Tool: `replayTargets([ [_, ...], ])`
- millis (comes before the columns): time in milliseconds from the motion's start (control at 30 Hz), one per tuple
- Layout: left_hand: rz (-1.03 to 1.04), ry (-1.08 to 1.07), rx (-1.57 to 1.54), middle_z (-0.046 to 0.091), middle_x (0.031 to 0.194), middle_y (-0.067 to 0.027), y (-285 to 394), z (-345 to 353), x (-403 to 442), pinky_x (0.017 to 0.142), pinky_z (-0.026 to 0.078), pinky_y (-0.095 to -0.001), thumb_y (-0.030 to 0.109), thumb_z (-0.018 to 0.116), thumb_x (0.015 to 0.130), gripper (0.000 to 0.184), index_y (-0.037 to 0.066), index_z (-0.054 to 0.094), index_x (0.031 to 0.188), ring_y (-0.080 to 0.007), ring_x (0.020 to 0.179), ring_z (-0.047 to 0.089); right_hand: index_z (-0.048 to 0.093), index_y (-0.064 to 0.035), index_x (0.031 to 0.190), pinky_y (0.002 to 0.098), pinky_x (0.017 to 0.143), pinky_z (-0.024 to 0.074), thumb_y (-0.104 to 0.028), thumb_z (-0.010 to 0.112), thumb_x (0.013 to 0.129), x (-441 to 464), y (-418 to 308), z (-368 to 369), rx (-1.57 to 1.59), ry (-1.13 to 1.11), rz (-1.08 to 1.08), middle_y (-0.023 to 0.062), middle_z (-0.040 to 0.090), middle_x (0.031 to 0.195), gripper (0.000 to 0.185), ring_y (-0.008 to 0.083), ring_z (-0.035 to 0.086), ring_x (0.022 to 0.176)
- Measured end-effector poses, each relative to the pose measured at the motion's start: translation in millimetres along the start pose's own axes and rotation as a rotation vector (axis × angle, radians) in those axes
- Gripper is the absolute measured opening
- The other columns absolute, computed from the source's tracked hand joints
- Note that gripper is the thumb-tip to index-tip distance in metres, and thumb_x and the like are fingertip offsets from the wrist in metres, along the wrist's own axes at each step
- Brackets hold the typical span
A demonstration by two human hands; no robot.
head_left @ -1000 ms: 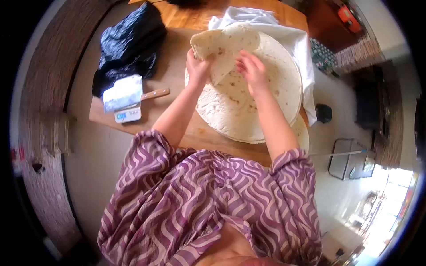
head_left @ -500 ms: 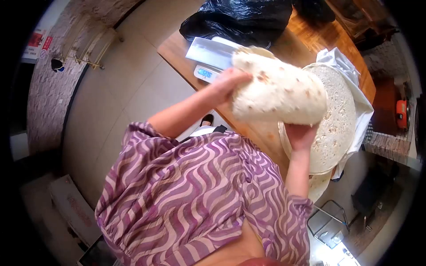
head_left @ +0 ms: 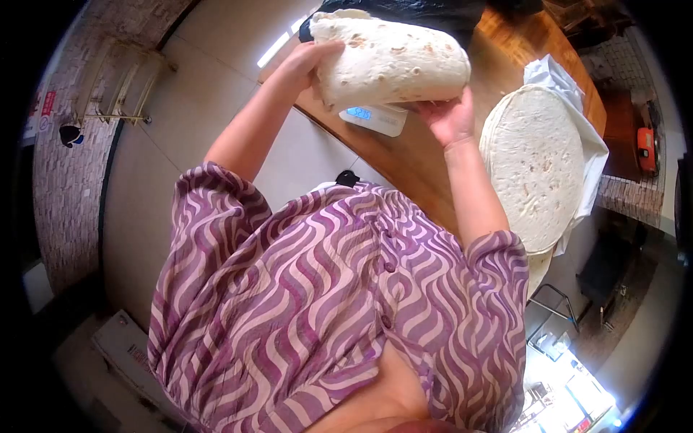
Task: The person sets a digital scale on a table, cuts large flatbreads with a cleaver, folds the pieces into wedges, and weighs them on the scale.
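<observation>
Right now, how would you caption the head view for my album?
Two hands hold folded flatbread near a scale, a stack at right.

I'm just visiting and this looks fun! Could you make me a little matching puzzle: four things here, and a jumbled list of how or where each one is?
Things:
1. folded flatbread
2. scale
3. flatbread stack
4. plastic bag

States and places:
A. lying flat, with a white cloth showing along its edge
B. shiny black, partly out of the picture at the top
C. held up between the left hand and the right hand
D. showing a lit blue display

Right pairs: 1-C, 2-D, 3-A, 4-B
</observation>
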State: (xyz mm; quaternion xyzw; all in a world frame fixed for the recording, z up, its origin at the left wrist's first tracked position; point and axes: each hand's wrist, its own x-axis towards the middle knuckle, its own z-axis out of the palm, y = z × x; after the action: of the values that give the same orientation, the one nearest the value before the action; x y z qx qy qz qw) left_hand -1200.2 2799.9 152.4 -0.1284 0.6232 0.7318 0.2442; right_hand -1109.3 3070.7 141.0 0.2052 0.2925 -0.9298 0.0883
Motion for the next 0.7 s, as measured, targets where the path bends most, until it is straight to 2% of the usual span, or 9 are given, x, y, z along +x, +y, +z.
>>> replayTargets([
  [167,0.024,-0.077,-0.034,0.059,0.106,-0.0209,8.7,17.8,-1.6,0.086,0.049,-0.0356,0.029,0.069,0.076,0.057,-0.008,0.05,0.115,-0.0258,0.096,0.061,0.04,-0.0063,0.129,0.0459,0.099,0.0373,-0.049,0.037,0.09,-13.0,-12.5,8.3,-0.055,0.087,-0.058,0.0153,0.044,0.123,0.058,0.0305,0.043,0.115],
  [267,0.05,0.024,0.043,0.057,0.108,-0.0215,17.5,35.2,-19.9,0.088,0.048,-0.0372,0.03,0.068,0.077,0.06,-0.008,0.046,0.118,-0.0271,0.098,0.059,0.039,-0.0067,0.13,0.0453,0.099,0.0382,-0.051,0.036,0.09,-23.3,-18.8,13.7,-0.09,0.125,-0.094,0.0166,0.042,0.126,0.059,0.0319,0.042,0.116],
  [367,0.006,-0.063,-0.165,0.056,0.108,-0.022,9.1,22.0,-15.6,0.089,0.047,-0.0392,0.031,0.066,0.077,0.061,-0.006,0.044,0.121,-0.028,0.101,0.058,0.039,-0.0079,0.13,0.0443,0.098,0.0393,-0.052,0.034,0.091,-41.1,-25.9,24.5,-0.096,0.08,-0.123,0.017,0.042,0.127,0.059,0.0325,0.044,0.115],
  [400,-0.009,-0.051,-0.258,0.058,0.11,-0.0156,21.5,26.2,-38.5,0.09,0.047,-0.0349,0.025,0.064,0.08,0.052,-0.002,0.047,0.12,-0.0266,0.102,0.058,0.039,-0.0083,0.129,0.0441,0.097,0.0396,-0.052,0.033,0.092,-48.3,-28.7,25.0,-0.082,0.037,-0.122,0.017,0.042,0.126,0.058,0.0325,0.045,0.113],
  [433,0.039,-0.152,-0.347,0.058,0.11,-0.0156,18.8,16.5,-42.0,0.088,0.048,-0.0354,0.024,0.063,0.081,0.051,-0.002,0.046,0.121,-0.0254,0.1,0.059,0.039,-0.0088,0.129,0.0439,0.097,0.04,-0.052,0.033,0.092,-56.5,-29.5,24.1,-0.067,-0.004,-0.123,0.0171,0.043,0.125,0.058,0.0326,0.047,0.112],
  [467,0.104,-0.125,-0.416,0.058,0.11,-0.0153,16.3,11.1,-50.1,0.087,0.048,-0.0345,0.022,0.061,0.081,0.049,-0.002,0.046,0.121,-0.0238,0.099,0.059,0.039,-0.0106,0.131,0.0422,0.094,0.0415,-0.052,0.029,0.094,-66.0,-24.3,22.8,-0.088,-0.015,-0.124,0.0138,0.047,0.123,0.056,0.0282,0.05,0.109],
  [567,0.262,-0.093,-0.497,0.057,0.114,-0.0195,25.3,-7.4,-81.1,0.092,0.047,-0.0382,0.025,0.057,0.083,0.052,-0.004,0.043,0.124,-0.0269,0.102,0.059,0.036,-0.012,0.134,0.0407,0.082,0.0462,-0.042,0.041,0.093,-70.2,20.6,-41.8,-1.03,-0.092,-0.296,0.0099,0.054,0.112,0.051,0.025,0.054,0.101],
  [667,0.403,-0.053,-0.607,0.055,0.118,-0.0184,26.1,-39.6,-91.2,0.092,0.047,-0.0401,0.023,0.052,0.086,0.049,-0.003,0.041,0.126,-0.0283,0.102,0.059,0.036,-0.0166,0.135,0.0353,0.071,0.0495,-0.027,0.061,0.083,-89.3,36.9,-53.7,-2.325,-0.123,-0.519,0.0072,0.055,0.095,0.059,0.0253,0.056,0.085],
  [700,0.44,-0.084,-0.641,0.054,0.119,-0.0179,27.6,-45.6,-95.8,0.093,0.046,-0.0399,0.023,0.05,0.087,0.049,-0.002,0.04,0.127,-0.0282,0.104,0.058,0.036,-0.0183,0.136,0.0351,0.068,0.0491,-0.026,0.062,0.081,-86.9,40.2,-58.9,-2.356,-0.125,-0.542,0.0072,0.054,0.091,0.061,0.025,0.055,0.082],
])
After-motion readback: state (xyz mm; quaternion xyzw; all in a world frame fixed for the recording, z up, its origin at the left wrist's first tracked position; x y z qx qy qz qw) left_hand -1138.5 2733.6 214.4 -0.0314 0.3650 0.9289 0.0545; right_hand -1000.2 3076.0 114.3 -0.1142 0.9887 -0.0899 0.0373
